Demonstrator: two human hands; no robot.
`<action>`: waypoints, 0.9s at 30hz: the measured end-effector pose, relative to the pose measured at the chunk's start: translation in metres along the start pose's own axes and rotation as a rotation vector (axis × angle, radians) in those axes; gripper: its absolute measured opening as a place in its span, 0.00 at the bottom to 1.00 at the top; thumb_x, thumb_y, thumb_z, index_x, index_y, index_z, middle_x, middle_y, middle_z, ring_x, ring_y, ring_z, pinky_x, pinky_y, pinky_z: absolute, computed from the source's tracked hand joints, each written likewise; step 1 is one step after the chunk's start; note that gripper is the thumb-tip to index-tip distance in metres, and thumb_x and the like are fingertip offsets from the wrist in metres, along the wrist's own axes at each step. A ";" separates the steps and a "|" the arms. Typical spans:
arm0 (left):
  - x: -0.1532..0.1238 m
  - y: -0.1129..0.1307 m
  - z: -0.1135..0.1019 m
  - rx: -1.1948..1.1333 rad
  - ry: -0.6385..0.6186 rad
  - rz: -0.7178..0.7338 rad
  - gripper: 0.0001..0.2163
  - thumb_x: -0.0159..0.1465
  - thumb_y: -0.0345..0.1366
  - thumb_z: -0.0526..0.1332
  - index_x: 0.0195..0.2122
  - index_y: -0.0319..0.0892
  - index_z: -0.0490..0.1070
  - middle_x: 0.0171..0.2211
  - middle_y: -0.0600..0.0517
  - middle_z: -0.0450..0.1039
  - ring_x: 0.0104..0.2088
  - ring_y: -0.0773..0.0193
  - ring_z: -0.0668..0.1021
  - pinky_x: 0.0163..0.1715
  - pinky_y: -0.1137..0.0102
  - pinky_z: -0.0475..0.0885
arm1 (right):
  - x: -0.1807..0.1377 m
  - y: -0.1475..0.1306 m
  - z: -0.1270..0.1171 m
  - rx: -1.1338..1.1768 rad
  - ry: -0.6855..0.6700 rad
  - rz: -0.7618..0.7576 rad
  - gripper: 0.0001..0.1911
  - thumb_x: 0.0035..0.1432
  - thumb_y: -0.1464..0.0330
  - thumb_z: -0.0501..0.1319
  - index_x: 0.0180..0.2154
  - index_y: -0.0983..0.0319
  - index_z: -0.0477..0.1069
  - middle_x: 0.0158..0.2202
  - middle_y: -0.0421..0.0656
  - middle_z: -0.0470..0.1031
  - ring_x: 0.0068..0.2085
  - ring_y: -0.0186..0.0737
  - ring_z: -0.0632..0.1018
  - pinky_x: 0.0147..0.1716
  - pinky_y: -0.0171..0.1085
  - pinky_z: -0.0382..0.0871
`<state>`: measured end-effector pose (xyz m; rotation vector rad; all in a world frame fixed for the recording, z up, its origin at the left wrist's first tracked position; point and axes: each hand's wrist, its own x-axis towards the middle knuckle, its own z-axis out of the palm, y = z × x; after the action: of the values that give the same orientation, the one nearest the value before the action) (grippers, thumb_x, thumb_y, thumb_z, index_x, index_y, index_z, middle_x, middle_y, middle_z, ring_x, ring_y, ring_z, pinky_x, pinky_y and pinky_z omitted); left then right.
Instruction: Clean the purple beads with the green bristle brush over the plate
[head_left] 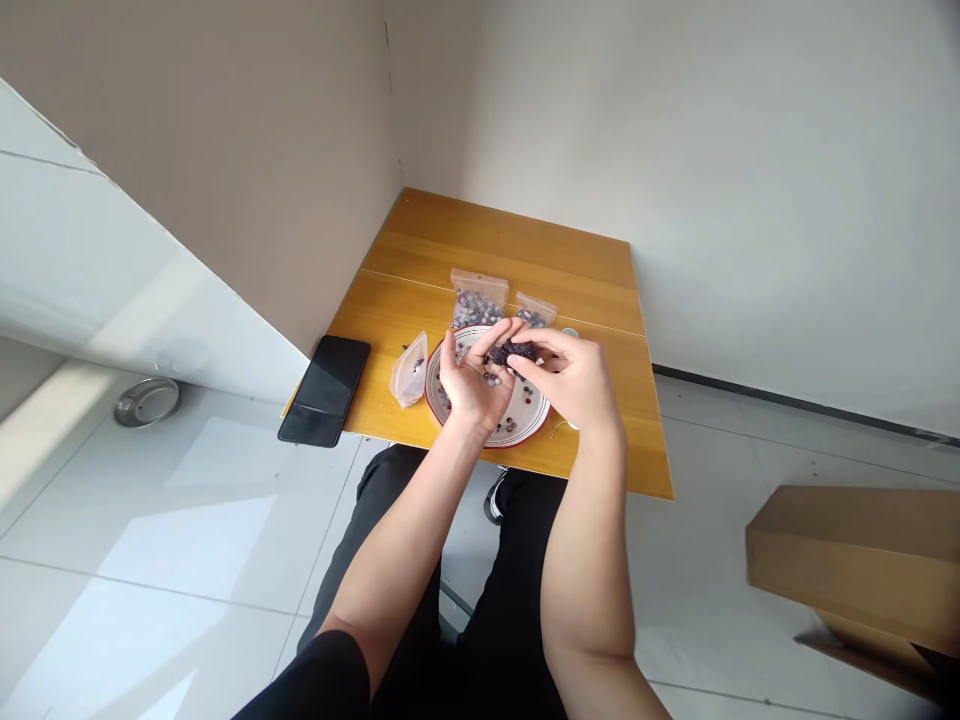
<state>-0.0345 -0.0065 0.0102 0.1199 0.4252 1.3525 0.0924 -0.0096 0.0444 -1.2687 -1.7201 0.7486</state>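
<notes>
Over a white plate with a red rim [525, 428] I hold both hands. Loose beads lie on the plate. My left hand [472, 380] is turned palm up with its fingers spread, and its fingertips reach a dark cluster of small beads [514, 352]. My right hand [562, 375] pinches that cluster from the right. Two zip bags of beads [476, 300] [534, 310] stand just behind the plate, and a smaller, nearly empty clear bag [409, 372] lies to its left.
The plate and bags sit on a small wooden table [495, 250] in a room corner. A black phone [324, 390] lies at its left edge. A steel bowl [146, 402] is on the tiled floor, and a cardboard box [847, 560] stands at lower right.
</notes>
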 end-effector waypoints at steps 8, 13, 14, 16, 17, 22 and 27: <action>0.003 -0.007 -0.004 -0.040 -0.065 0.062 0.33 0.69 0.58 0.45 0.45 0.35 0.81 0.54 0.39 0.79 0.68 0.48 0.69 0.66 0.55 0.67 | 0.001 -0.005 0.009 -0.058 -0.132 -0.016 0.11 0.56 0.67 0.69 0.43 0.55 0.81 0.44 0.41 0.84 0.41 0.43 0.84 0.42 0.43 0.79; 0.003 -0.005 -0.002 -0.014 -0.037 0.025 0.32 0.69 0.59 0.46 0.45 0.37 0.80 0.55 0.41 0.78 0.67 0.51 0.70 0.64 0.63 0.69 | 0.002 -0.001 0.003 0.066 0.059 0.007 0.12 0.60 0.64 0.66 0.45 0.58 0.79 0.45 0.44 0.83 0.43 0.43 0.83 0.43 0.42 0.80; 0.003 -0.004 -0.001 -0.012 -0.028 0.023 0.32 0.69 0.59 0.47 0.46 0.36 0.80 0.56 0.41 0.78 0.67 0.52 0.70 0.63 0.65 0.69 | 0.003 -0.001 0.002 0.067 0.099 0.000 0.12 0.60 0.64 0.65 0.46 0.58 0.79 0.46 0.44 0.83 0.44 0.43 0.83 0.44 0.42 0.80; 0.003 -0.003 0.000 -0.014 -0.024 0.015 0.32 0.68 0.59 0.47 0.48 0.35 0.79 0.58 0.40 0.76 0.67 0.52 0.70 0.62 0.67 0.70 | 0.005 0.000 0.002 0.046 0.111 -0.016 0.11 0.61 0.64 0.65 0.45 0.57 0.79 0.45 0.44 0.83 0.43 0.42 0.83 0.44 0.41 0.80; 0.002 -0.003 0.001 -0.012 -0.029 0.006 0.32 0.69 0.59 0.47 0.49 0.36 0.79 0.59 0.41 0.76 0.67 0.52 0.69 0.62 0.66 0.70 | 0.005 -0.001 0.002 0.024 0.084 -0.023 0.11 0.60 0.65 0.65 0.45 0.57 0.79 0.45 0.43 0.84 0.43 0.42 0.83 0.43 0.40 0.80; 0.002 -0.002 0.002 -0.029 -0.098 0.027 0.33 0.70 0.57 0.44 0.54 0.36 0.76 0.61 0.40 0.74 0.70 0.47 0.64 0.67 0.53 0.64 | 0.006 -0.005 0.010 -0.132 -0.079 -0.040 0.10 0.60 0.66 0.66 0.44 0.55 0.81 0.42 0.41 0.84 0.40 0.42 0.83 0.39 0.41 0.79; 0.002 0.000 0.000 -0.026 -0.120 0.035 0.32 0.70 0.58 0.43 0.53 0.38 0.76 0.61 0.41 0.73 0.70 0.47 0.64 0.68 0.52 0.63 | 0.004 -0.007 0.010 -0.064 -0.139 -0.013 0.10 0.61 0.64 0.66 0.44 0.55 0.80 0.43 0.41 0.84 0.41 0.42 0.83 0.42 0.42 0.78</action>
<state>-0.0342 -0.0047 0.0102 0.1864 0.3056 1.3767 0.0803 -0.0074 0.0471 -1.2734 -1.8759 0.7960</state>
